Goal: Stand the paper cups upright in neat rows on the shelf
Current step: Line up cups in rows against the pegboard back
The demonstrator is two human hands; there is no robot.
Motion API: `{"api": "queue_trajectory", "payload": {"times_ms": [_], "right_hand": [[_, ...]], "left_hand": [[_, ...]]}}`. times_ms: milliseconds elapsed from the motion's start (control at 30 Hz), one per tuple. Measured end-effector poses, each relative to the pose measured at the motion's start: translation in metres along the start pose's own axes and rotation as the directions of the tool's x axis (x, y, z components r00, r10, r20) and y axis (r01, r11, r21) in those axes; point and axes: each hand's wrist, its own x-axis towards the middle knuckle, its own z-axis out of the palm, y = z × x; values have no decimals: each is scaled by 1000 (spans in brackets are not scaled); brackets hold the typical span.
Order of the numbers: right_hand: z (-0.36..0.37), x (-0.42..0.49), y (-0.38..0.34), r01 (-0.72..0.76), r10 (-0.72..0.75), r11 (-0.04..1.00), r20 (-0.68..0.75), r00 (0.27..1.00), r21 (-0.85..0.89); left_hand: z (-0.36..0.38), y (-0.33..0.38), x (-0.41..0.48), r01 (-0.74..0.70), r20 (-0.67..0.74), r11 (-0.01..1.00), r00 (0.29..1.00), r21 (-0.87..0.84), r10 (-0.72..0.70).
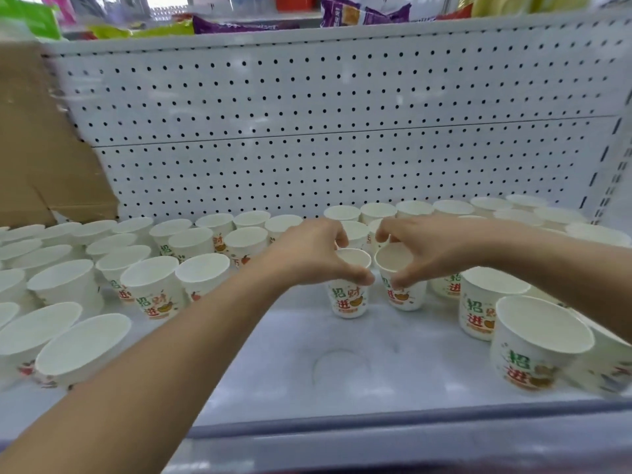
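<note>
Two white paper cups with red and green print sit side by side mid-shelf. The left cup (348, 299) is gripped at its rim by the left hand's (313, 254) curled fingers, and the right cup (405, 297) likewise by the right hand (431, 249). Matching upright cups crowd the pale flat shelf (342, 378) at 9 o'clock (150, 285) and at 3 o'clock (540, 340). A white perforated back panel (307, 148) rises at 12.

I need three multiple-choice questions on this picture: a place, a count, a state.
1. Where is the cardboard box? A. at the pegboard's left end B. at its right end C. on the front edge
2. How many paper cups do the hands hold? A. none B. two C. four
3. How is the cup in the left hand? A. mouth up B. upside down C. flattened

Key: 1 A, it fills the left edge. 2 B, the right hand grips another. 3 A, its open mouth shows.
</note>
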Motion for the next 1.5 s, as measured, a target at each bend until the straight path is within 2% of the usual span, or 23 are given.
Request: {"api": "queue_trajectory", "payload": {"times_ms": [100, 200, 267, 467, 600, 1100, 1300, 1433, 1500], "right_hand": [[1, -3, 6, 12, -12, 1000, -18, 1000, -7], [-6, -11, 11, 56, -62, 997, -109, 992, -53], [-10, -17, 14, 97, -112, 991, -173, 979, -91], [-3, -21, 20, 108, -135, 982, -181, 974, -154], [-1, -19, 26, 99, -138, 977, -201, 970, -191], [-4, -23, 32, 104, -148, 963, -164, 975, -248], [-5, -28, 26, 125, -177, 953, -171, 969, -277], [-9, -38, -6, 210, -242, 963, -196, 950, -171], [-6, -44, -30, 278, -273, 960, -298, 915, -26]], "left_hand": [[5, 2, 6, 6, -7, 1000, 1000, 18, -6], [0, -2, 1, -13, -39, 999, 999, -34, 12], [-5, -8, -7, -65, -74, 994, 996, -91, 58], [0, -18, -19, -197, -79, 972, 979, -129, 188], [4, -17, -14, -205, -96, 968, 977, -148, 192], [12, -11, -1, -215, -159, 976, 964, 7, 214], [12, -4, -17, -151, -203, 988, 967, 25, 153], [19, -3, -62, -128, -347, 991, 931, -25, 112], [25, -9, -93, -124, -446, 992, 890, -40, 93]]}}
